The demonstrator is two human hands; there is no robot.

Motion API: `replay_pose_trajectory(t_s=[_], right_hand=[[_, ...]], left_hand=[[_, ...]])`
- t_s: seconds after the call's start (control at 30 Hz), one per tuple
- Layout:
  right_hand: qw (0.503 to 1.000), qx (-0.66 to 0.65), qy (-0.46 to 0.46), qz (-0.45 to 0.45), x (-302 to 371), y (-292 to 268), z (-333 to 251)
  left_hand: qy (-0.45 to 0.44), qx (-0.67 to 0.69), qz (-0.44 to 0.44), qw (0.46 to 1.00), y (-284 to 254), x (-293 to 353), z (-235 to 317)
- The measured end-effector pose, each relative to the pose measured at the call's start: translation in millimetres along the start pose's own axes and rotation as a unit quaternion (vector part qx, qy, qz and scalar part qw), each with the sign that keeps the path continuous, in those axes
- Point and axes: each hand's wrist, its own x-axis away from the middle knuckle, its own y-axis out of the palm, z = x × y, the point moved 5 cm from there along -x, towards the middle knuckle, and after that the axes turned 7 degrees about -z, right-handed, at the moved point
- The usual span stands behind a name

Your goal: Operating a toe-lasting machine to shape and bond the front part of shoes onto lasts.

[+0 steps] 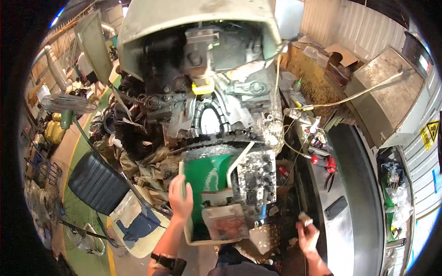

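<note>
My left hand [180,200] is at the left rim of a pale bin with a green inside [209,172], its fingers stretched out and nothing visible in them. A dark band circles that wrist. Across the bin's near end lies a stained, pale metal plate [224,221]. My right hand [308,238] is closed around a small, stubby, pale-tan object [304,218] whose kind I cannot make out. It is held beside the long metal bench, right of the bin. Beyond the bin stands a grimy machine [207,92] with a curved black-edged opening.
A dirty control panel [254,177] with dark knobs adjoins the bin. On the bench [338,230] lie a black phone [336,208] and a red tool [328,163]. A black-backed chair [99,181] and a fan [69,103] stand left. A grey cabinet [386,96] is at right.
</note>
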Motion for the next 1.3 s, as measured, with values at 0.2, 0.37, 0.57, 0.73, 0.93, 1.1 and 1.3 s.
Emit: replay_pose_trajectory(t_s=[0.2, 0.37, 0.57, 0.73, 0.93, 1.1, 1.3], right_hand=[[0.993, -0.083, -0.081, 0.010, -114.6, 58.5, -110.7], [0.990, -0.130, -0.025, -0.049, -222.9, 107.9, -122.3], [0.955, -0.265, 0.069, -0.115, -356.6, 181.1, -102.3], [0.909, -0.363, 0.114, -0.172, -426.7, 240.1, -83.8], [0.968, -0.232, 0.007, -0.099, -453.6, 247.6, -67.7], [0.965, -0.226, 0.017, -0.128, -449.0, 248.8, -62.8], [0.926, -0.294, 0.066, -0.226, -460.5, 256.4, -81.0]], left_hand=[[-0.173, -0.022, -0.153, 0.973, 33.8, 6.5, -139.1], [-0.213, -0.045, -0.148, 0.965, 59.2, 17.6, -158.7], [-0.188, -0.102, -0.144, 0.966, 59.4, 15.8, -154.9], [-0.188, -0.122, -0.138, 0.965, 61.0, 13.5, -156.3], [-0.192, -0.142, -0.139, 0.961, 63.2, 14.8, -157.9], [-0.187, -0.139, -0.138, 0.963, 63.0, 14.0, -157.1], [-0.186, -0.139, -0.125, 0.965, 61.7, 13.8, -153.1]])
